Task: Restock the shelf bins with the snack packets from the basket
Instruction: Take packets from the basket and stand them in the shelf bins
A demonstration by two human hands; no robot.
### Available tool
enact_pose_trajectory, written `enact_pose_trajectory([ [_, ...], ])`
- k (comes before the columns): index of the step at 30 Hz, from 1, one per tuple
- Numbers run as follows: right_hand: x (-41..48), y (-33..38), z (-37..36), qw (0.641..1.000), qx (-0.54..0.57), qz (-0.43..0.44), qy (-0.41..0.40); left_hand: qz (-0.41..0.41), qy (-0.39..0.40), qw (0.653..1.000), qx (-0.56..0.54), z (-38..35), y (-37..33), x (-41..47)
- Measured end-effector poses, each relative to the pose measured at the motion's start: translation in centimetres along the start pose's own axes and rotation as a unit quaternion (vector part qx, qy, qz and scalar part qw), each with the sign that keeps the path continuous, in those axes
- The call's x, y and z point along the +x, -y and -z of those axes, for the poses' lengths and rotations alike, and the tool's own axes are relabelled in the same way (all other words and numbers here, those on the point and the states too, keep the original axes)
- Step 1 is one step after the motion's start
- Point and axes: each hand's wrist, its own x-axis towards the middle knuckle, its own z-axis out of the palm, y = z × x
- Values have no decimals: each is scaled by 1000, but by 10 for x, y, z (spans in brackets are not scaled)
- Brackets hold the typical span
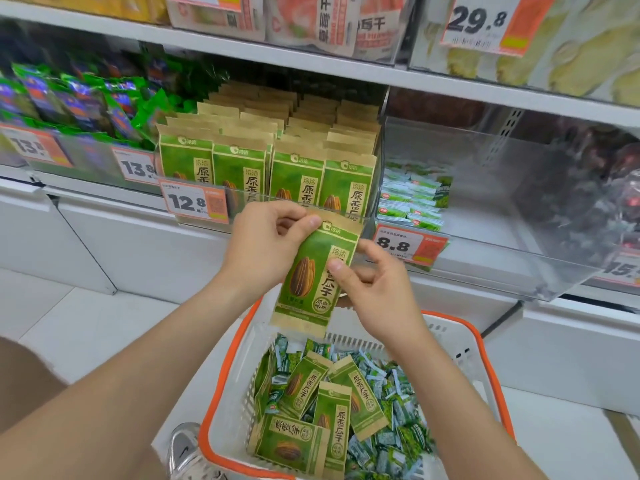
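Forearms (pixel 138 375) reach over the orange-rimmed basket (pixel 221 393) of loose snack packets (pixel 311 386). Left hand (pixel 263 247) pinches the top of an upright sunflower seed packet (pixel 311 282), right hand (pixel 377 292) pinches its edge, just before the seed bin (pixel 242 200)

The seed-packet bin (pixel 249 197) is packed; the clear bin (pixel 502 202) has room.

One basket (pixel 460 355). Inside it, four large seed packets (pixel 332 420) showing, plus small sachets (pixel 398 410) too many to count. Above it, one held packet (pixel 311 282), pinched by two hands: left hand (pixel 263 244), right hand (pixel 377 289). Beyond it, four shelf packets (pixel 242 174) in the front row, six price tags (pixel 194 202).
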Motion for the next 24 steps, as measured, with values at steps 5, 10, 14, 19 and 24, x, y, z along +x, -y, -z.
enact_pose_trajectory([
  [5, 7, 34, 12, 973, -69, 176, -132, -91, -84, 992, 31, 2, -14, 5],
  [10, 16, 68, 25, 919, -106, 329, -191, -174, -96, 954, 225, 3, -3, 13],
  [14, 39, 68, 28, 899, -269, 308, -156, -192, -40, 927, 321, 0, -4, 16],
  [19, 71, 79, 29, 864, -445, 193, -139, -166, 1, 909, 383, 2, -4, 25],
  [24, 92, 101, 21, 765, -611, 201, -44, -144, 17, 891, 430, 9, -3, 35],
])
